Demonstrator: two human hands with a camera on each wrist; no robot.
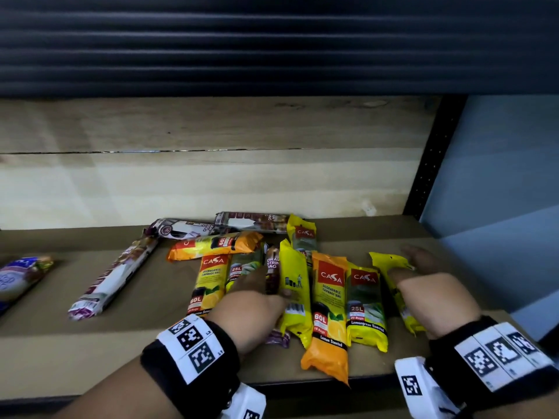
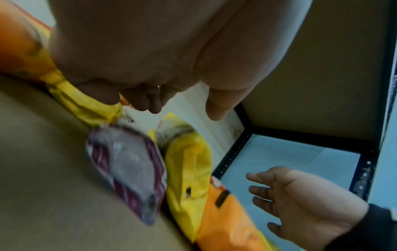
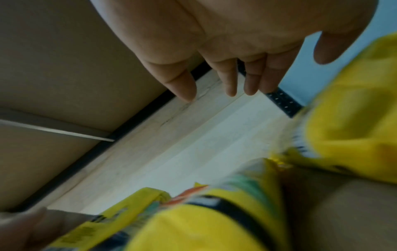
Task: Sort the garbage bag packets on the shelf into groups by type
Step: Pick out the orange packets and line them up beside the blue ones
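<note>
Several garbage bag packets lie heaped on the brown shelf (image 1: 90, 343). Among them are an orange 60L packet (image 1: 329, 297), a yellow 25L packet (image 1: 366, 306) and a yellow packet lying back side up (image 1: 295, 285). My left hand (image 1: 257, 297) lies over a purple drawstring packet (image 1: 273, 267) in the heap. Its fingers curl down on the packet's left side and its thumb on the right. That packet's near end (image 2: 128, 169) sticks out under the palm (image 2: 150, 51). My right hand (image 1: 423, 264) hovers flat with straight fingers (image 3: 229, 79) over a plain yellow packet (image 1: 390, 267), holding nothing.
Long purple drawstring packets (image 1: 115, 276) (image 1: 181, 228) (image 1: 251, 220) lie left and behind the heap. An orange packet (image 1: 211, 244) lies crosswise. A blue packet (image 1: 21, 276) sits far left. A black upright (image 1: 432, 164) and a pale blue wall bound the right side; a wooden backboard (image 1: 211, 182) stands behind.
</note>
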